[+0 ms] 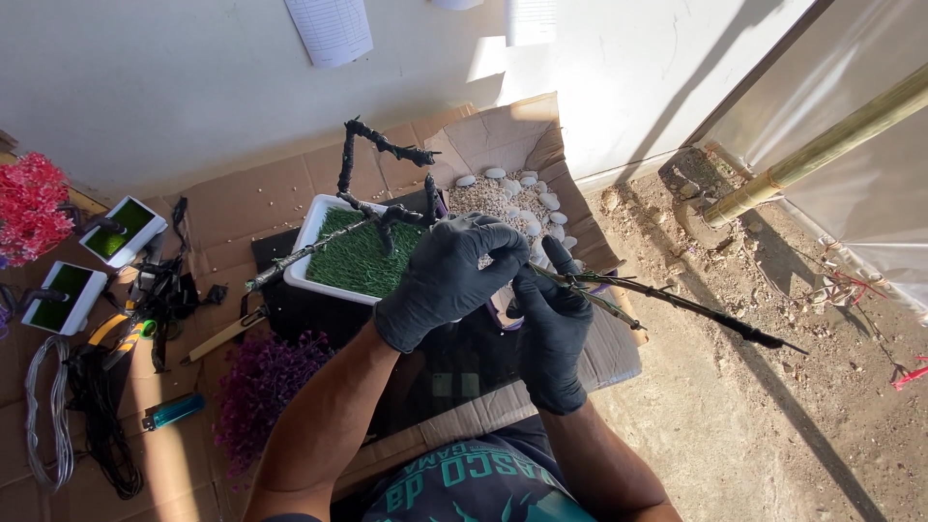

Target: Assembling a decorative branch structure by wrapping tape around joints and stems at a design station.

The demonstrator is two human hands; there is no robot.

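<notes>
- Left hand (447, 275), black glove: fingers curled, grip clamped on the black-wrapped wire branch (387, 215) where its limbs meet, just above the tray edge.
- Right hand (553, 324), black glove: fingers wrapped shut around the thin wrapped stem (677, 302); thumb up along it.
- Both hands close together, nearly touching, above the cardboard sheets (261, 188) on the floor.
- Stem runs from the right grip out to the right, low over the dirt ground (764, 425), tapering to a point.
- Branch: dark, knobbly, bent in angular zigzags; one limb rises toward the wall, another slants down-left across the white tray of green turf (353, 261).
- Behind the hands: open cardboard box of gravel and white pebbles (503, 198).
- Below the left forearm: purple artificial flowers (261, 382).
- Further left: teal lighter (174, 411), yellow-handled pliers (116, 333), coil of grey wire (43, 416), black wire bundle (101, 425), two small white trays with turf (92, 256), red artificial flowers (29, 208).
- Right edge: bamboo pole (822, 150) slanting against the plastic sheeting.
</notes>
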